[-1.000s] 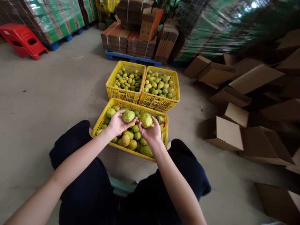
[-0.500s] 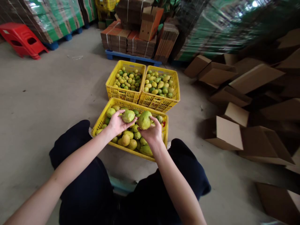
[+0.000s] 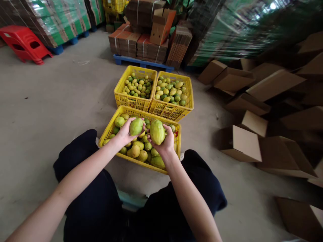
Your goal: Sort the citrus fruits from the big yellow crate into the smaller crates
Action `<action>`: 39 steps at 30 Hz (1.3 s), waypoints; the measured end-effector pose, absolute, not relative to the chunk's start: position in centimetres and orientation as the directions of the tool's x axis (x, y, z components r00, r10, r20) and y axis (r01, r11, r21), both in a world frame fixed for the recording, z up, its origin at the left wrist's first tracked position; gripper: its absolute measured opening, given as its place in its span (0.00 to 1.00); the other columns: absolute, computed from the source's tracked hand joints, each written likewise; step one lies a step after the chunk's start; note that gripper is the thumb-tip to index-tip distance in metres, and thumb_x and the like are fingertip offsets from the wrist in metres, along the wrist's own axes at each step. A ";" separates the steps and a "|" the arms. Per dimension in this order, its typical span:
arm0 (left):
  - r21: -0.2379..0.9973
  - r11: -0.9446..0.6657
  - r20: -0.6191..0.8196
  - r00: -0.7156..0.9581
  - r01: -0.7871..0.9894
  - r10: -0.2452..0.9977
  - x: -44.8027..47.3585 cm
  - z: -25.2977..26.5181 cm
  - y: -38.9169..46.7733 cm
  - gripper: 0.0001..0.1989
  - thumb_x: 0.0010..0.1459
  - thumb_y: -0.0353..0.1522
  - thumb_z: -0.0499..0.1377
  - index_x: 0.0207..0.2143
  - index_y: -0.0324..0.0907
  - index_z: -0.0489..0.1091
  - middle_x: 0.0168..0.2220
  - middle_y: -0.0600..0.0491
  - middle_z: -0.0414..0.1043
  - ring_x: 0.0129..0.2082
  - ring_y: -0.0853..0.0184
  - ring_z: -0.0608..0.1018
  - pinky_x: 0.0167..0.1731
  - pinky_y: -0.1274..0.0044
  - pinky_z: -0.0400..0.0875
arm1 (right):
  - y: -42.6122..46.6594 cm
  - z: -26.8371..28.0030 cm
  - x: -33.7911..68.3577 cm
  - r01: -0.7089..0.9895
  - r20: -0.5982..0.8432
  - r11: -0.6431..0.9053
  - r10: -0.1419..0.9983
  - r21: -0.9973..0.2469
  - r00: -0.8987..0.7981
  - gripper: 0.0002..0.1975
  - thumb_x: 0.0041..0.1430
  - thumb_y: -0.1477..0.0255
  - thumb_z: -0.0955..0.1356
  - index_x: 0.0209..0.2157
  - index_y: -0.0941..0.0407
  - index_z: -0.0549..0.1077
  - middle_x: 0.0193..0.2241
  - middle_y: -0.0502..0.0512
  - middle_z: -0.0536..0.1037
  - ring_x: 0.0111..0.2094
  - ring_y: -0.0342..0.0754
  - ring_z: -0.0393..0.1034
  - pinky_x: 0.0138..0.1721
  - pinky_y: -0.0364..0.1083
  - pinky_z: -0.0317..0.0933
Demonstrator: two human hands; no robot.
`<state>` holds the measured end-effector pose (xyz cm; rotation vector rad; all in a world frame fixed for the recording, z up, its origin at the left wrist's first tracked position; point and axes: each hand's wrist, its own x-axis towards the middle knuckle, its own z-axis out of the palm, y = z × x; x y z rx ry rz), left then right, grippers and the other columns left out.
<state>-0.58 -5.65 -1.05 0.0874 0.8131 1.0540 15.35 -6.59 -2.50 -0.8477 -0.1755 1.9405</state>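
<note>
Left hand (image 3: 125,132) clasps a green fruit (image 3: 136,127), right hand (image 3: 166,143) clasps a yellow-green fruit (image 3: 157,131), both above a yellow crate (image 3: 177,145), more fruits (image 3: 135,151) piled inside.

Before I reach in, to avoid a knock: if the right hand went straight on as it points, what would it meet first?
The right hand would probably meet the front crate's far rim, or fruit just inside it; depth is unclear.
</note>
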 end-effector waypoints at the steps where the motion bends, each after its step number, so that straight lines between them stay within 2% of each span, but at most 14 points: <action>1: 0.430 0.530 -0.551 0.253 -0.731 0.796 -0.6 -1.1 -5.7 0.14 0.64 0.31 0.49 0.40 0.36 0.73 0.28 0.49 0.76 0.26 0.66 0.79 0.29 0.76 0.78 | -6.6 -2.4 15.3 -0.726 -0.482 -0.515 0.829 -0.455 -0.285 0.13 0.49 0.62 0.66 0.32 0.56 0.72 0.25 0.57 0.79 0.30 0.54 0.76 0.25 0.49 0.70; 7: 0.403 0.521 -0.497 0.298 -0.752 0.815 -1.0 -1.2 -5.8 0.12 0.60 0.28 0.51 0.40 0.37 0.73 0.32 0.48 0.79 0.28 0.64 0.81 0.29 0.73 0.79 | -6.7 -1.8 15.4 -0.714 -0.413 -0.477 0.866 -0.513 -0.282 0.15 0.45 0.66 0.64 0.35 0.56 0.74 0.27 0.56 0.80 0.32 0.56 0.77 0.28 0.50 0.72; 12: 0.427 0.507 -0.501 0.271 -0.749 0.822 -1.4 -0.8 -6.0 0.09 0.56 0.29 0.52 0.31 0.36 0.72 0.25 0.49 0.76 0.22 0.65 0.79 0.21 0.76 0.76 | -7.2 -1.4 15.7 -0.678 -0.297 -0.457 0.889 -0.575 -0.348 0.19 0.43 0.67 0.64 0.38 0.58 0.75 0.29 0.57 0.80 0.30 0.54 0.76 0.25 0.49 0.70; 16: 0.504 0.498 -0.479 0.251 -0.706 0.841 -1.2 -0.5 -6.3 0.06 0.55 0.30 0.56 0.27 0.37 0.70 0.22 0.52 0.73 0.18 0.68 0.76 0.16 0.79 0.71 | -7.8 -1.3 15.5 -0.666 -0.240 -0.431 0.900 -0.608 -0.363 0.14 0.49 0.66 0.65 0.35 0.58 0.74 0.27 0.56 0.79 0.30 0.52 0.76 0.25 0.47 0.70; 22: 0.514 0.308 -0.322 0.153 -0.800 0.934 -1.9 0.5 -7.0 0.08 0.53 0.31 0.58 0.23 0.41 0.65 0.22 0.57 0.68 0.19 0.72 0.74 0.18 0.81 0.69 | -7.8 -1.5 16.4 -0.692 -0.258 -0.415 0.910 -0.591 -0.326 0.11 0.48 0.64 0.69 0.32 0.56 0.72 0.26 0.55 0.78 0.31 0.53 0.76 0.25 0.47 0.72; 26: 0.517 0.321 -0.331 0.161 -0.793 0.930 -2.9 -0.2 -6.3 0.07 0.54 0.30 0.58 0.23 0.40 0.67 0.22 0.55 0.69 0.20 0.71 0.74 0.18 0.81 0.69 | -7.5 -1.6 17.7 -0.726 -0.335 -0.395 0.912 -0.563 -0.237 0.12 0.51 0.62 0.68 0.32 0.55 0.72 0.25 0.54 0.78 0.30 0.53 0.76 0.26 0.48 0.73; 28: 0.530 0.454 -0.438 0.228 -0.716 0.870 -2.8 -1.3 -6.3 0.08 0.56 0.31 0.56 0.24 0.40 0.69 0.22 0.54 0.70 0.20 0.70 0.74 0.18 0.81 0.70 | -7.6 -1.6 18.2 -0.739 -0.355 -0.374 0.914 -0.560 -0.194 0.12 0.52 0.61 0.69 0.33 0.55 0.73 0.25 0.54 0.78 0.30 0.53 0.76 0.26 0.49 0.73; 31: 0.483 0.700 -0.638 0.336 -0.526 0.693 -1.8 -4.0 -7.9 0.09 0.58 0.31 0.54 0.26 0.40 0.71 0.21 0.51 0.73 0.20 0.67 0.77 0.20 0.79 0.74 | -7.9 -1.4 19.0 -0.746 -0.365 -0.342 0.920 -0.571 -0.143 0.11 0.52 0.62 0.70 0.32 0.54 0.73 0.24 0.53 0.78 0.29 0.53 0.76 0.26 0.49 0.73; 33: 0.450 0.780 -0.682 0.397 -0.434 0.614 -1.2 -6.4 -10.3 0.10 0.58 0.32 0.54 0.27 0.40 0.71 0.25 0.48 0.76 0.23 0.64 0.80 0.23 0.77 0.76 | -8.1 -1.2 19.6 -0.749 -0.394 -0.338 0.912 -0.569 -0.112 0.09 0.52 0.63 0.70 0.31 0.54 0.73 0.23 0.53 0.77 0.28 0.53 0.76 0.25 0.49 0.73; 36: 0.450 0.888 -0.719 0.552 -0.092 0.421 -1.0 -10.0 -14.6 0.09 0.57 0.37 0.56 0.26 0.44 0.71 0.25 0.48 0.76 0.21 0.62 0.80 0.17 0.77 0.74 | -8.6 -0.9 20.6 -0.762 -0.444 -0.345 0.892 -0.548 -0.085 0.09 0.51 0.65 0.70 0.31 0.55 0.73 0.22 0.53 0.78 0.26 0.53 0.76 0.24 0.49 0.73; 39: 0.459 0.850 -0.738 0.644 0.260 0.201 -1.6 -11.3 -16.4 0.10 0.56 0.40 0.58 0.27 0.45 0.71 0.24 0.48 0.77 0.17 0.61 0.78 0.09 0.75 0.69 | -9.1 -0.8 21.8 -0.765 -0.465 -0.352 0.882 -0.539 -0.078 0.10 0.51 0.64 0.71 0.31 0.56 0.74 0.23 0.54 0.78 0.24 0.52 0.76 0.24 0.49 0.73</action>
